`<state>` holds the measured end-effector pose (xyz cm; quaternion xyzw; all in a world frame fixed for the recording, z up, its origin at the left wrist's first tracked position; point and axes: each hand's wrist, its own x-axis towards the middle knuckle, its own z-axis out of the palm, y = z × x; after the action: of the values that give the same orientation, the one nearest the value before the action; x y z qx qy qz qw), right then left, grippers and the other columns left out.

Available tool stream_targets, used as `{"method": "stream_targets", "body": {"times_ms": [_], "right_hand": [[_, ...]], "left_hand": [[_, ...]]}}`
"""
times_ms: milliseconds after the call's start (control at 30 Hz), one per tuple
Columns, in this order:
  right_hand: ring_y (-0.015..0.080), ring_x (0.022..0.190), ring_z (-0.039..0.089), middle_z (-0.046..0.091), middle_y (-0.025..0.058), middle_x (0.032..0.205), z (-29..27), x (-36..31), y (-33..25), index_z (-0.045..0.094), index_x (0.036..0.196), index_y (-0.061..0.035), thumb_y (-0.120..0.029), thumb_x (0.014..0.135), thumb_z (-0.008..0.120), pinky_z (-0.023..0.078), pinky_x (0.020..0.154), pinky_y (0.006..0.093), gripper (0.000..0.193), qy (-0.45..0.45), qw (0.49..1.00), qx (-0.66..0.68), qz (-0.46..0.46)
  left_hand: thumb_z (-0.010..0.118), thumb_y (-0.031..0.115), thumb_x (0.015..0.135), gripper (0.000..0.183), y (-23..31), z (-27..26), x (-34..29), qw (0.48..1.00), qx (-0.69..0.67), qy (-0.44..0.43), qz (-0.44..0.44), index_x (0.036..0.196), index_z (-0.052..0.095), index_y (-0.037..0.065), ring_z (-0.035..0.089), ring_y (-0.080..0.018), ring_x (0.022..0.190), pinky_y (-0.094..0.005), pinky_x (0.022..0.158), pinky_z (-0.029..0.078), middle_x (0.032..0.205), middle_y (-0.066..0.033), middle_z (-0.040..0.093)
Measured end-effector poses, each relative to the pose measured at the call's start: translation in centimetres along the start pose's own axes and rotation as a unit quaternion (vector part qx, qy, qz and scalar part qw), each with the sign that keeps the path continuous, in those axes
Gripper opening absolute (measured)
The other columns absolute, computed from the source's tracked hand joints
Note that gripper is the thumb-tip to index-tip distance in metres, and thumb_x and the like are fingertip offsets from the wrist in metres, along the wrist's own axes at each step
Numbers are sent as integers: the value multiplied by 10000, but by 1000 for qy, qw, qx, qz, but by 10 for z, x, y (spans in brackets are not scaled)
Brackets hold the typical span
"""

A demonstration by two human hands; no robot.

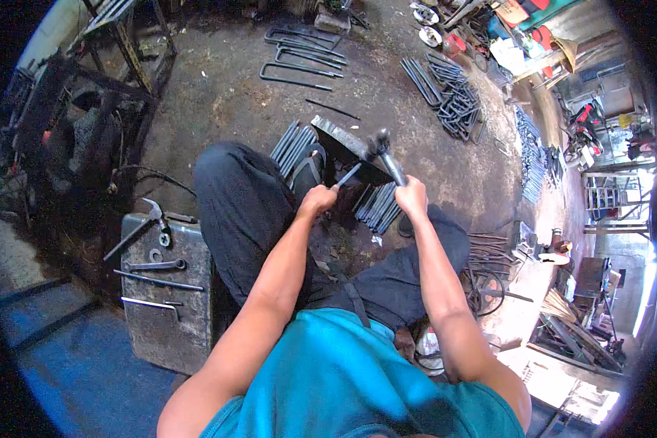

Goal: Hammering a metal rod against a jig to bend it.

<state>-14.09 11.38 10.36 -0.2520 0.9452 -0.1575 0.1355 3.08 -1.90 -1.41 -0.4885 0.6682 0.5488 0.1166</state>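
My right hand (412, 197) grips a hammer (395, 169), its dark head raised just above the right end of a worn metal block (341, 137). Closed round a short metal rod (349, 174) is my left hand (318, 199); the rod slants up and right to the block's near side. Whether the rod's tip touches the block I cannot tell. A bundle of straight metal rods (288, 148) lies left of the block, beside my sandalled left foot (309, 169). Another rod bundle (377, 209) lies below the block, between my legs.
At my left stands a metal box (169, 332) bearing a claw hammer (155, 212), a wrench (157, 266) and rods. U-shaped bent rods (299, 75) lie on the floor ahead, a single rod (333, 109) nearer. A heap of bent rods (456, 102) lies ahead right. A dark frame (87, 109) stands far left.
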Motion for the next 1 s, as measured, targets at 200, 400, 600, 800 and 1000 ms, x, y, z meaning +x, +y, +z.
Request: {"method": "stream_targets", "body": {"times_ms": [200, 400, 600, 800, 1000], "right_hand": [[445, 898, 607, 623, 286, 892, 36, 1, 39, 632, 933, -7, -120, 680, 521, 471, 767, 491, 299, -19, 993, 120, -4], [330, 638, 619, 573, 231, 647, 80, 6, 87, 577, 754, 40, -58, 603, 597, 461, 620, 434, 181, 19, 973, 229, -21], [291, 511, 588, 567, 163, 564, 81, 2, 70, 550, 678, 28, -51, 634, 619, 444, 491, 427, 114, -24, 936, 349, 30], [215, 427, 537, 567, 107, 597, 92, -5, 61, 560, 792, 15, -25, 695, 702, 427, 381, 363, 176, -169, 872, 425, 173], [164, 456, 437, 489, 54, 654, 61, -4, 46, 482, 813, -44, -71, 786, 686, 385, 404, 311, 208, -298, 715, 587, 234]], "left_hand": [[447, 560, 911, 623, 31, -29, -21, 978, -143, -24, 152, 799, 636, -23, 621, -258, 726, -376, 672, 467, 760, -141, 647], [415, 588, 928, 532, 111, -47, -86, 866, -385, -227, 221, 725, 481, 100, 350, -98, 507, -250, 465, 279, 615, 10, 395], [407, 597, 922, 560, 161, -69, -118, 806, -408, -363, 229, 660, 421, 102, 321, -88, 457, -244, 408, 239, 543, 16, 338], [379, 599, 923, 598, 187, -84, -122, 807, -363, -413, 215, 623, 411, 82, 294, -112, 454, -265, 414, 262, 524, -1, 331], [452, 545, 928, 531, 203, -92, -144, 859, -305, -298, 284, 719, 485, 58, 399, -119, 491, -255, 435, 312, 568, -24, 421]]}}
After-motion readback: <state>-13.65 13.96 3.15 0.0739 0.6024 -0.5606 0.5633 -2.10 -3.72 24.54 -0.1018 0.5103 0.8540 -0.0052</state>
